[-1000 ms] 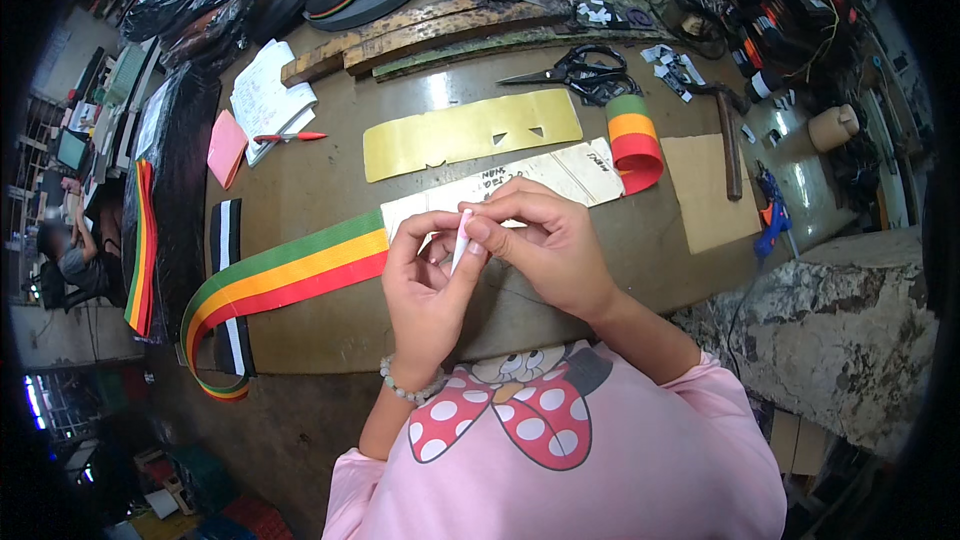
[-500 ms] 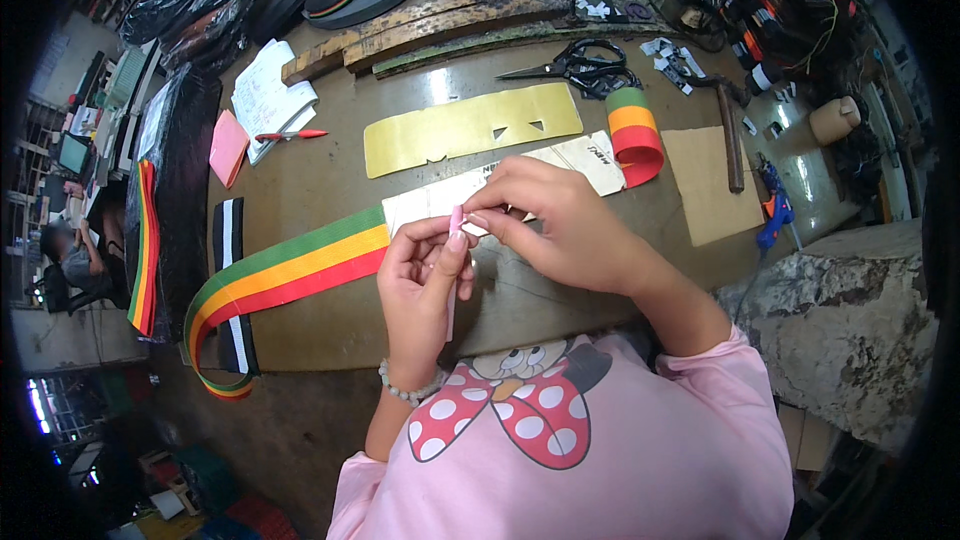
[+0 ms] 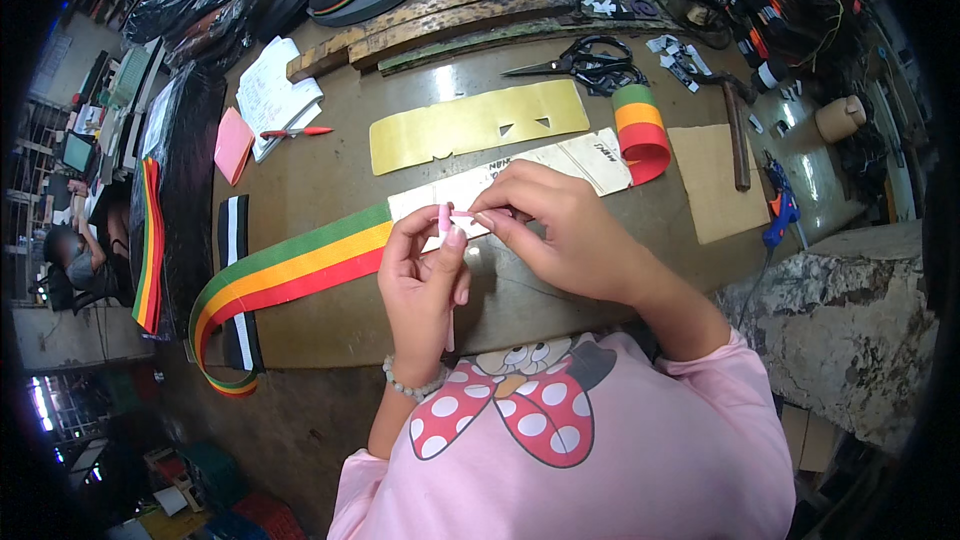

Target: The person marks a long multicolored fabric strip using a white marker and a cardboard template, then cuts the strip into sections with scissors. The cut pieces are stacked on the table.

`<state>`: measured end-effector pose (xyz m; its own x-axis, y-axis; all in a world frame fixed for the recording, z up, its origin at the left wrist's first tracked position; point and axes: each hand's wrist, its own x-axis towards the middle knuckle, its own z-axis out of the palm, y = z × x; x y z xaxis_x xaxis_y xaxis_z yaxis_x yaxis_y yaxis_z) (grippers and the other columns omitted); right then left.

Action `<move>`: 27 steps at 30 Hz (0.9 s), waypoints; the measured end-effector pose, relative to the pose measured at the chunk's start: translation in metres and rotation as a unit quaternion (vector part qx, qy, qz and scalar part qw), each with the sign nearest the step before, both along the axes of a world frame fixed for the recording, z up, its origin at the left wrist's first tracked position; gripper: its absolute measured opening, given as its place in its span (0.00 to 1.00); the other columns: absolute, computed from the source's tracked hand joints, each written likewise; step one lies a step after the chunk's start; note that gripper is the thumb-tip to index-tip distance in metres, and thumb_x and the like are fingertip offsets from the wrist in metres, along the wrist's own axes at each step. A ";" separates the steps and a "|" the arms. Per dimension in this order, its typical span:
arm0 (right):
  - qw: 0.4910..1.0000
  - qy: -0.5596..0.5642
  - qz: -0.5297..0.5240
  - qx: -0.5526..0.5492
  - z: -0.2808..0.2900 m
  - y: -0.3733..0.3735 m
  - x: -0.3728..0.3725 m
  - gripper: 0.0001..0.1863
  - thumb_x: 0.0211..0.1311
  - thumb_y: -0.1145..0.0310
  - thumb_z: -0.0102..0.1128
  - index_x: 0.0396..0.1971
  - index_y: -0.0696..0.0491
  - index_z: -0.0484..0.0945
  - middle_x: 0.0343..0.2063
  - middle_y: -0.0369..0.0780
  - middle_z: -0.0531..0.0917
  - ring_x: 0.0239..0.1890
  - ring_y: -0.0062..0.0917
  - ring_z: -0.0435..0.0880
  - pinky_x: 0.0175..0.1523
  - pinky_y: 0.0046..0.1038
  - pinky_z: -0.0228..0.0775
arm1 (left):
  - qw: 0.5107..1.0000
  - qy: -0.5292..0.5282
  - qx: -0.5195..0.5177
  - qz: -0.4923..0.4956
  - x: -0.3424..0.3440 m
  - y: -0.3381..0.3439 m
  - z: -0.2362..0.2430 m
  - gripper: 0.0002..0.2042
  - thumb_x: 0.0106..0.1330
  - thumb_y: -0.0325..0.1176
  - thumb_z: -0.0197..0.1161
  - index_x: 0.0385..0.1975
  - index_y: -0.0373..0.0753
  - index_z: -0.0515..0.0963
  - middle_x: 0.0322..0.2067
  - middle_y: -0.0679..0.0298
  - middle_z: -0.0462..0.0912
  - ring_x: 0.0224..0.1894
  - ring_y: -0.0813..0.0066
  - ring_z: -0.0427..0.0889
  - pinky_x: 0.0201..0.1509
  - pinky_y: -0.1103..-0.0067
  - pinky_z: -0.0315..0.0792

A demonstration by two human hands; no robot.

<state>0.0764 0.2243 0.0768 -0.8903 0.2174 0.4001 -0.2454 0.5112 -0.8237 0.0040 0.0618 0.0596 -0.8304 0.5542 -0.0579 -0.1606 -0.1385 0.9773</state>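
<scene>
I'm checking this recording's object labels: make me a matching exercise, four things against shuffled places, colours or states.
Things:
1. Pen
2. Glue gun
3. Pink strip
4. Scissors

Descriptions:
A. pinched in the left hand
B. black
C. red
D. just right of the cardboard sheet

Pairs: 1-C, 2-D, 3-A, 4-B

**Technician:** Where does lettering stand on the worktable (image 3: pixel 320 325)?

**Supervisor:** Item one: white card (image 3: pixel 578 157), inward of the table's near edge. Dark capitals stand at the card's right end and near its middle, just beyond the right hand (image 3: pixel 565 230).

**Technician:** Item two?

**Supervisor:** White paper sheets (image 3: pixel 280 90), near the table's left edge. Handwritten rows, too small to read.
</scene>
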 end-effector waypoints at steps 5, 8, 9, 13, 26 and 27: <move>0.997 -0.037 0.004 -0.063 -0.006 0.000 0.000 0.05 0.61 0.76 0.62 0.37 0.60 0.82 0.29 0.38 0.80 0.30 0.20 0.77 0.34 0.21 0.68 | 0.967 -0.189 0.169 -0.006 -0.007 0.002 -0.007 0.09 0.74 0.35 0.56 0.45 0.37 0.73 0.30 0.68 0.74 0.14 0.88 0.59 0.15 0.88 0.51; 0.993 -0.076 -0.003 -0.094 -0.007 0.000 0.002 0.06 0.61 0.75 0.61 0.37 0.61 0.81 0.32 0.43 0.82 0.31 0.25 0.81 0.37 0.25 0.73 | 0.989 -0.107 0.104 -0.004 -0.009 -0.001 -0.008 0.08 0.76 0.34 0.53 0.42 0.35 0.72 0.24 0.68 0.75 0.15 0.87 0.63 0.18 0.88 0.57; 0.992 -0.076 -0.005 -0.098 -0.007 0.000 0.003 0.06 0.62 0.75 0.61 0.37 0.61 0.81 0.32 0.42 0.81 0.31 0.24 0.80 0.36 0.25 0.73 | 0.996 -0.077 0.038 0.025 -0.010 -0.001 -0.010 0.13 0.78 0.40 0.48 0.38 0.37 0.72 0.19 0.71 0.72 0.14 0.87 0.62 0.18 0.88 0.57; 0.988 -0.095 -0.021 -0.124 -0.009 0.002 0.008 0.06 0.62 0.75 0.61 0.37 0.60 0.81 0.31 0.41 0.81 0.30 0.23 0.80 0.36 0.24 0.73 | 0.994 -0.087 0.059 0.019 -0.011 -0.003 -0.012 0.18 0.78 0.47 0.48 0.38 0.37 0.72 0.18 0.69 0.70 0.13 0.88 0.62 0.15 0.87 0.56; 0.989 -0.089 -0.068 -0.100 -0.014 0.008 0.021 0.05 0.63 0.74 0.62 0.36 0.60 0.82 0.31 0.41 0.82 0.30 0.23 0.80 0.35 0.24 0.73 | 0.984 -0.141 0.110 0.018 -0.018 -0.006 -0.012 0.08 0.75 0.34 0.56 0.37 0.35 0.74 0.24 0.71 0.69 0.15 0.90 0.58 0.16 0.89 0.50; 0.989 -0.088 -0.066 -0.103 -0.014 0.009 0.021 0.05 0.63 0.74 0.62 0.36 0.59 0.82 0.31 0.41 0.82 0.30 0.23 0.80 0.35 0.24 0.73 | 0.989 -0.110 0.101 0.012 -0.018 -0.008 -0.013 0.08 0.75 0.34 0.56 0.37 0.35 0.74 0.23 0.71 0.69 0.15 0.90 0.58 0.16 0.88 0.50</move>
